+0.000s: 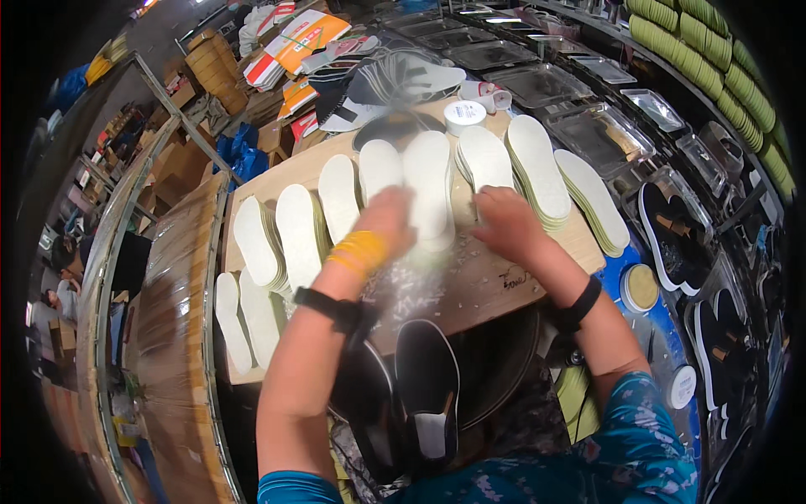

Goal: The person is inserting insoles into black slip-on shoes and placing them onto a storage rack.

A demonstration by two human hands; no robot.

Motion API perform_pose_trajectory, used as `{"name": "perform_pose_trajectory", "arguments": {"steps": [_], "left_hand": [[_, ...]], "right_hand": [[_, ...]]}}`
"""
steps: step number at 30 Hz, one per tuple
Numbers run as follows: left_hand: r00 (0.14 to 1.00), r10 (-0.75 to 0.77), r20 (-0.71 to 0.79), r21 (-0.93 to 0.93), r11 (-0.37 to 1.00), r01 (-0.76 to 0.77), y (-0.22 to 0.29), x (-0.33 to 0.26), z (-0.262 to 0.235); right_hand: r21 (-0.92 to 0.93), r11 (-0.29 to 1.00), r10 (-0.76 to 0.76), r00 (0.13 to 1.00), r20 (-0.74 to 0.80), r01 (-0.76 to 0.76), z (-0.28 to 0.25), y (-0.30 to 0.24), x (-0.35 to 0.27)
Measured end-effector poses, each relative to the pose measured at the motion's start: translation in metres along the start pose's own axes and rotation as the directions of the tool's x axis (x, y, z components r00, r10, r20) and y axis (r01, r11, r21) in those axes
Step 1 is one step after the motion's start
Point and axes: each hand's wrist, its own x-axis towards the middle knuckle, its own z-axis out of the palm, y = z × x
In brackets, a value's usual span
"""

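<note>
Board (504,286) centre; insole stacks (537,168) fan across it from 9 to 2 o'clock. Round tub (464,115) at 12, behind stacks. Trays (600,134) at 1–2. Shoes (426,386) at 6, below board.

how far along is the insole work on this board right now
Looks done: cream insole stacks fanned across the wooden board, with more at its left end. In hand: the left hand, blurred, and the right hand are at the middle stack; white scraps lie below it. Possibly left: a black shoe sole below the board. How much remains cannot be told.
</note>
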Motion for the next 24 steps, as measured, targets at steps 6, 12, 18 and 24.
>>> {"name": "perform_pose_trajectory", "arguments": {"steps": [6, 12, 18, 24], "left_hand": [[0.882, -0.428, 0.196, 0.445, 0.841, 0.309, -0.029, -0.028, -0.034], [0.868, -0.371, 0.332, 0.479, 0.859, 0.184, -0.053, -0.015, -0.026], [0.910, -0.298, 0.287, 0.521, 0.846, 0.113, -0.059, -0.026, 0.000], [0.904, -0.162, -0.397, 0.518, 0.773, 0.366, -0.041, -0.062, -0.062]], "right_hand": [[0.184, 0.939, -0.283, 0.957, -0.064, 0.290, 0.041, -0.084, 0.058], [0.017, 0.942, -0.336, 0.939, 0.072, 0.336, 0.095, -0.075, 0.095], [-0.056, 0.924, -0.369, 0.921, 0.128, 0.378, 0.102, -0.082, 0.096], [-0.105, 0.941, -0.338, 0.867, -0.365, 0.323, 0.047, -0.100, 0.081]]}}
